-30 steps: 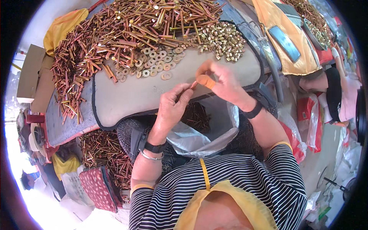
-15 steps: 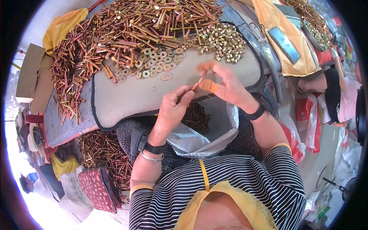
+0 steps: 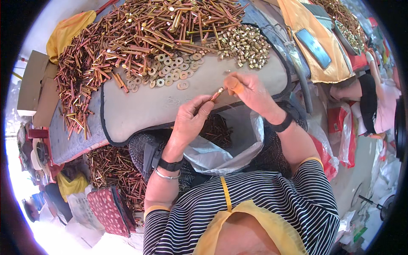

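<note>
Pinched between thumb and fingers of my left hand [image 3: 190,119] is a copper-coloured bolt [image 3: 216,95], tilted up to the right, with a shiny piece at its upper end. My right hand [image 3: 250,93] is closed beside that end, thumb and fingers drawn together and orange tape round a digit. What it may hold is hidden. Beyond the hands, flat washers [image 3: 175,70] lie loose on a grey mat [image 3: 144,108]. A heap of small brassy nuts [image 3: 246,44] is at the mat's far right, and a large pile of bolts [image 3: 140,36] spreads behind.
On my lap an open white plastic bag [image 3: 229,163] holds more dark bolts. Further bolts [image 3: 117,174] are heaped below the table's left edge. At right are an orange cloth [image 3: 297,25] with a phone [image 3: 313,48] on it, and another person's arm [image 3: 346,91].
My right hand's fingers have gone from spread and blurred to drawn together beside the bolt's upper end. My left hand has hardly moved, and the bolt shows more plainly.
</note>
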Demonstrator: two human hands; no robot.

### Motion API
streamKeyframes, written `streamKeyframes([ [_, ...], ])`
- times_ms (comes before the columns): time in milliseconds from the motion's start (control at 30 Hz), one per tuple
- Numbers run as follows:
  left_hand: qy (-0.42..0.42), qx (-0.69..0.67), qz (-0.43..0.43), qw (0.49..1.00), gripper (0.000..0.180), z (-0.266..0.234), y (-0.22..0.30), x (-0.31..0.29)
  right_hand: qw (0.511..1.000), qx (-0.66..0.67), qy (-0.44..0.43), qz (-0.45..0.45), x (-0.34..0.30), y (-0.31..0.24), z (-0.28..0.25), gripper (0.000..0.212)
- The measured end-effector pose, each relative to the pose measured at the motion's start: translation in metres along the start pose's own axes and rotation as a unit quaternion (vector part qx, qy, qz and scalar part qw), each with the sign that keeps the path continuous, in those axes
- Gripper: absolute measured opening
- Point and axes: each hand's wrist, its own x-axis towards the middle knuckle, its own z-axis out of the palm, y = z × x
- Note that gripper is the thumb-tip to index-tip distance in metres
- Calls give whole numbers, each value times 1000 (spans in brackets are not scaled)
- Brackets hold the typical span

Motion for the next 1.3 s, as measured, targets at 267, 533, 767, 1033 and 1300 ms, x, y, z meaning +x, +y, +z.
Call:
streamKeyframes([
  [267, -19, 15, -1, 1000, 20, -3, 3, -3, 999, 30, 9, 18, -1, -1, 2, 20],
  [533, -13, 13, 25, 999, 23, -4, -2, -2, 995, 62, 19, -77, -2, 9, 1, 19],
  [767, -25, 34, 23, 999, 24, -6, -6, 1, 992, -58, 34, -108, 3, 5, 6, 17],
  [1033, 15, 73, 109, 991, 36, -15, 13, -8, 944, -17, 128, -302, -26, -56, -6, 8],
  [1300, 178, -58, 117, 975, 22, -20, 5, 9, 430, -25, 378, -819, -150, -147, -59, 27],
])
